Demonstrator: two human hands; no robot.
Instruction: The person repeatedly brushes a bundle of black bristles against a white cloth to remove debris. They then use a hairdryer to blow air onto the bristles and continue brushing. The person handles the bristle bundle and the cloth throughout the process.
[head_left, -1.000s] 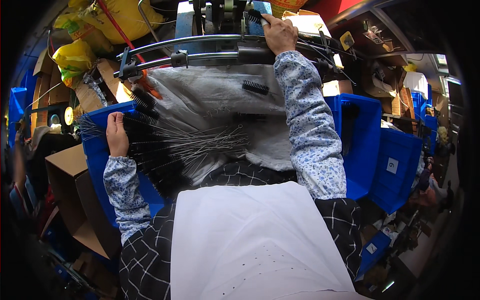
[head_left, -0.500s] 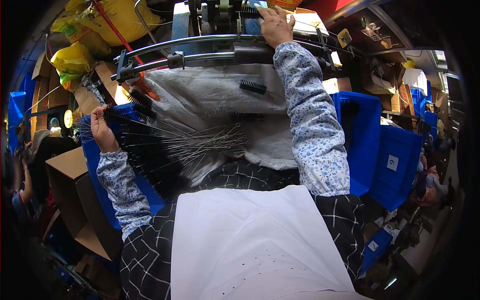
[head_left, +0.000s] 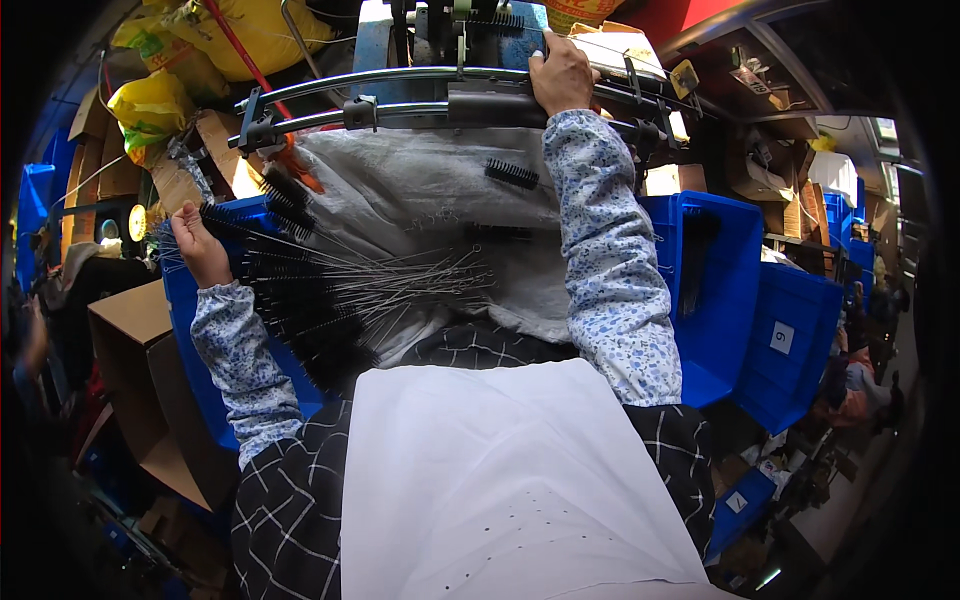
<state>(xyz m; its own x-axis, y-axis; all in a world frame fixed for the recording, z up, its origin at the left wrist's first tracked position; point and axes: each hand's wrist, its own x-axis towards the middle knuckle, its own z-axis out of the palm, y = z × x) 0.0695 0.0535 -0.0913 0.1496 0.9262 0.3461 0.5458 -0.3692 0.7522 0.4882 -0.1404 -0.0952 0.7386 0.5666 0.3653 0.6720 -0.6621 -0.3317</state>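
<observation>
My left hand (head_left: 201,247) is closed, its fingers pressed together beside the left ends of a pile of black bristle brushes (head_left: 295,300). What those fingers hold, if anything, is too small to make out. The brushes have thin twisted-wire handles (head_left: 430,278) with looped ends, fanned to the right across my lap. My right hand (head_left: 562,76) curls over the metal rails (head_left: 410,77) of a bench machine; its fingertips are partly hidden. Just left of it, a black brush (head_left: 496,20) sits at the machine's blue body (head_left: 535,18). Another short brush (head_left: 511,173) lies on the grey cloth (head_left: 430,170).
A blue bin (head_left: 715,290) holding dark brushes stands to the right, another blue bin (head_left: 195,345) to the left. An open cardboard box (head_left: 135,330) is beside the left bin. Yellow bags (head_left: 150,105) and a red pole (head_left: 240,45) are at the far left.
My right hand has drawn back toward me from the brush at the machine, down onto the rails. My left hand has shifted slightly left and down, away from the brush tips.
</observation>
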